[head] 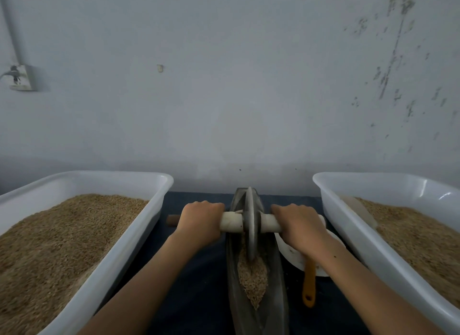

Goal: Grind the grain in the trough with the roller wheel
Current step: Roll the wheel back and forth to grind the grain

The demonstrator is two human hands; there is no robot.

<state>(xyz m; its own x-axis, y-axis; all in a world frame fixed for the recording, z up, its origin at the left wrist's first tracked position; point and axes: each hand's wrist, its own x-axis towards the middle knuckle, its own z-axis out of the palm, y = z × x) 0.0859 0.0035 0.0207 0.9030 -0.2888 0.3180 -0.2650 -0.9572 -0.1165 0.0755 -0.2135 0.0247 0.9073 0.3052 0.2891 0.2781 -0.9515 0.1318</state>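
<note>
A dark, narrow, boat-shaped trough runs away from me at the centre of the table. Tan grain lies heaped in its near half. A grey metal roller wheel stands upright in the trough's far half, its lower edge in the grain. A white-wrapped axle handle passes through the wheel. My left hand grips the handle left of the wheel. My right hand grips it on the right. The handle's brown end sticks out past my left hand.
Large white plastic tubs of grain stand on both sides: one at the left, one at the right. A white bowl with a yellow-handled tool sits under my right wrist. The tabletop is dark blue. A grey wall rises behind.
</note>
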